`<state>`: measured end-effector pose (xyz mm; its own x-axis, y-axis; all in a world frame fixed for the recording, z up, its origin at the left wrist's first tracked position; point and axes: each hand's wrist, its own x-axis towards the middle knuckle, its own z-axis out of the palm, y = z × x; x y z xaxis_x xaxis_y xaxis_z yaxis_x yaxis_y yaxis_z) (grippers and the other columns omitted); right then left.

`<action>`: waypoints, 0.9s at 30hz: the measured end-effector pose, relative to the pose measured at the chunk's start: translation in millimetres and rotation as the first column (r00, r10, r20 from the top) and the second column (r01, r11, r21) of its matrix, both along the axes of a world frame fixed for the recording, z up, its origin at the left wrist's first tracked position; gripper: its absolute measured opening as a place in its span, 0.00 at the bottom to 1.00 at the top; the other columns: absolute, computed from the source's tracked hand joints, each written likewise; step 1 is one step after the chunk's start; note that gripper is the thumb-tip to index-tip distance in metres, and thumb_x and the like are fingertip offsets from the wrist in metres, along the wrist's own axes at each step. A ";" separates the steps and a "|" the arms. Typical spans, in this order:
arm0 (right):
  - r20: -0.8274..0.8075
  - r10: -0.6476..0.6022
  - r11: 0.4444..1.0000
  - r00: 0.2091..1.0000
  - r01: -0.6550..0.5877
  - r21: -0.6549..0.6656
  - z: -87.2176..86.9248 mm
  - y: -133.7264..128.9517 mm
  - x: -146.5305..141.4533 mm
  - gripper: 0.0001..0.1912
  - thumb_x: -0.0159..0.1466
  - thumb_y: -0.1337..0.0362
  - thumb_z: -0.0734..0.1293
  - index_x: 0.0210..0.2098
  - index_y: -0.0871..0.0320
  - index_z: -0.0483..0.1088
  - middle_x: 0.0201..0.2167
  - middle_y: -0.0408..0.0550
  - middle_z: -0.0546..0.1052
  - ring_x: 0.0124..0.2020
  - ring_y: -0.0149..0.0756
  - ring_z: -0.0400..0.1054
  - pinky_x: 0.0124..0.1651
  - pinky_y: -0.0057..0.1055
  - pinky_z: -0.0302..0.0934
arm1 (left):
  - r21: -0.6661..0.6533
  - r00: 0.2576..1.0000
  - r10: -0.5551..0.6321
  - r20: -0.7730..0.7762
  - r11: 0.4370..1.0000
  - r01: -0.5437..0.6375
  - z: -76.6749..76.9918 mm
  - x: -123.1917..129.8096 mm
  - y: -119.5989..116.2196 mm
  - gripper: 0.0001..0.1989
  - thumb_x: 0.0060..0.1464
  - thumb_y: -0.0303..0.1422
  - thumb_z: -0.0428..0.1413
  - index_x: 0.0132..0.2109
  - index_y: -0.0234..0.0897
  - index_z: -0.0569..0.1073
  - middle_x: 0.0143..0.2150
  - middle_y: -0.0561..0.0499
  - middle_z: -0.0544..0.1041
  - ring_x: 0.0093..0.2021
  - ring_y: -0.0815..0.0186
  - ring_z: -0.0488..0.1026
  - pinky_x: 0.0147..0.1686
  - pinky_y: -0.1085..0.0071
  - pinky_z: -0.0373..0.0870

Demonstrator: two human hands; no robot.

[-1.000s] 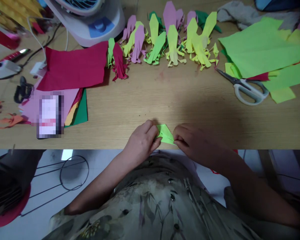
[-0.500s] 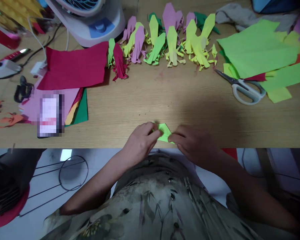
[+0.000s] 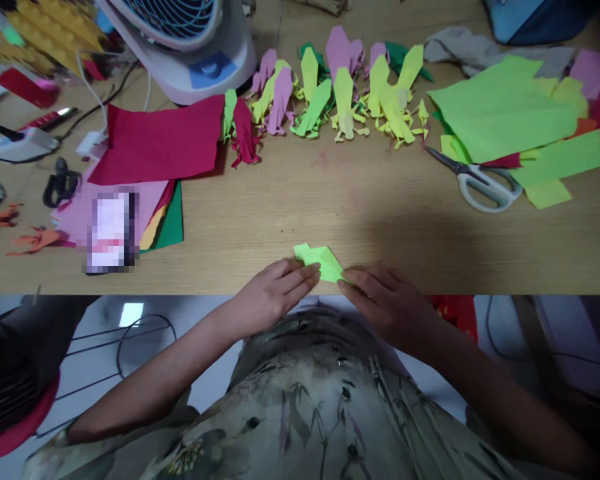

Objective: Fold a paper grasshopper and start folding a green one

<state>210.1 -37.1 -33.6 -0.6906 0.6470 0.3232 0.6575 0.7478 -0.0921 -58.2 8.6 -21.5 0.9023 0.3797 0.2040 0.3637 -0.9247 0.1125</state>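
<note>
A small folded piece of light green paper point(image 3: 325, 262) lies near the table's front edge, between my hands. My left hand point(image 3: 285, 290) presses its fingertips on the paper's lower left part, fingers together. The fingertips of my right hand point(image 3: 380, 293) pinch the paper's right corner. Farther back stands a row of cut paper figures, among them a yellow one point(image 3: 345, 100), a purple one point(image 3: 280, 100) and a dark red one point(image 3: 245, 130).
Scissors point(image 3: 485, 183) lie at the right beside green paper sheets point(image 3: 505, 113). At the left are a red sheet point(image 3: 165, 140), a phone point(image 3: 109, 230), a black clip-like object point(image 3: 60, 183) and a fan point(image 3: 200, 60). Orange cut paper point(image 3: 35, 240) lies far left.
My left hand has moved slightly down and left, its fingers now flatter, showing more of the green paper. The right fingers have straightened somewhat. The camera view has shifted a little.
</note>
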 end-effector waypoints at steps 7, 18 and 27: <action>0.008 -0.068 0.996 0.998 0.067 0.055 -2.6 -10.9 -4.6 0.15 0.69 0.71 0.61 0.52 0.66 0.74 0.46 0.56 0.79 0.42 0.43 0.67 0.46 0.40 0.57 | 0.083 0.973 0.110 -0.201 0.992 -0.095 -2.2 15.5 -6.7 0.36 0.64 0.56 0.43 0.72 0.43 0.56 0.55 0.44 0.74 0.47 0.56 0.68 0.50 0.57 0.66; -0.040 -0.244 0.968 0.969 0.246 0.054 -12.2 -24.5 -16.2 0.17 0.69 0.64 0.65 0.55 0.62 0.72 0.48 0.53 0.80 0.43 0.39 0.68 0.46 0.39 0.57 | 0.076 0.956 0.281 -0.079 0.958 -0.275 -15.2 25.6 -25.6 0.46 0.55 0.64 0.44 0.69 0.39 0.62 0.54 0.40 0.72 0.52 0.51 0.63 0.53 0.55 0.59; -0.058 -0.302 0.948 0.952 0.306 0.087 -26.2 -30.4 -20.2 0.19 0.67 0.64 0.66 0.57 0.59 0.72 0.53 0.51 0.79 0.48 0.39 0.68 0.52 0.39 0.57 | 0.153 0.941 0.328 -0.083 0.937 -0.314 -29.1 29.9 -30.2 0.45 0.56 0.62 0.48 0.70 0.36 0.61 0.67 0.39 0.66 0.68 0.45 0.55 0.67 0.46 0.44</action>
<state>189.9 -67.6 -59.8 -0.4502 0.7893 0.4176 0.8517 0.5200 -0.0646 -28.3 -21.6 -50.7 0.7560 0.6282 0.1841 0.6467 -0.7603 -0.0609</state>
